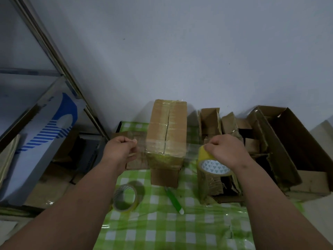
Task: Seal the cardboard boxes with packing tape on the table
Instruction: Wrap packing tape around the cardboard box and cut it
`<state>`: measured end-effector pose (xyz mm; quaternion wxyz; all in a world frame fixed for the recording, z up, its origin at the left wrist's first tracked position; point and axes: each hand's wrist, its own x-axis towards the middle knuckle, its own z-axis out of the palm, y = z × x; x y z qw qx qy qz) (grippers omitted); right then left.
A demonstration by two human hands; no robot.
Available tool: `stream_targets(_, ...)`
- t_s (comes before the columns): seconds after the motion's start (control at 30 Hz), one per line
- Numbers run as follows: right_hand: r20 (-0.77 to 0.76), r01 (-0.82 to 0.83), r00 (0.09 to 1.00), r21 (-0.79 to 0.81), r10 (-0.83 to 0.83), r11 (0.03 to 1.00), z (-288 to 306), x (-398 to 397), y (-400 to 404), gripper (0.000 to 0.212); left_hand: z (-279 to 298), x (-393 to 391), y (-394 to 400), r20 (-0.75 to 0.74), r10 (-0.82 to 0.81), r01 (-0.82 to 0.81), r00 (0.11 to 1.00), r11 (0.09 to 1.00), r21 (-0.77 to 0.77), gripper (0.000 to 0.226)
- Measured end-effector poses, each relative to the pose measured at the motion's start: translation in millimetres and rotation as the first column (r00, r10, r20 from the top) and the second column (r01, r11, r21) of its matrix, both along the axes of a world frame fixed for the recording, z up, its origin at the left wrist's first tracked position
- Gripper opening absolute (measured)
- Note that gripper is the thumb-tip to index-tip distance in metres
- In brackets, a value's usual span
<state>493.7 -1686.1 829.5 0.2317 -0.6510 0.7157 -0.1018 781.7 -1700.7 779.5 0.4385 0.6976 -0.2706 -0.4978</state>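
Left hand (120, 149) pinches the free tape end and right hand (228, 150) grips the tape roll (212, 165), a clear strip stretched across the near end of the upright, already much-taped cardboard box (166, 134) on the table (162, 228); sealing appears partway, open boxes (281, 141) at right apparently remaining.

A green-and-white checked tablecloth (162, 231) covers the table, bearing cardboard boxes (166, 127), a spare tape roll (125, 198) and a green pen (173, 200).

Arms: I see both forearms bare, no sleeves showing.
Hands: left hand (120, 148) and right hand (227, 150) ungloved, no rings.
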Motion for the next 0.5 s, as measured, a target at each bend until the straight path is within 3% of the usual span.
stream_targets(0.23, -0.025, -0.036, 0.999, 0.086, 0.038, 0.996, -3, 11, -4, 0.004, -18, 3, -2, 0.011, 0.021, -0.022, 1.000, 0.998, 0.053, 0.020)
stream_targets(0.5, -0.127, -0.115, 0.984, 0.063, 0.122, 0.991, -17, 27, -10, 0.020, -28, 5, -8, 0.005, 0.026, -0.026, 1.000, 0.996, 0.082, 0.020)
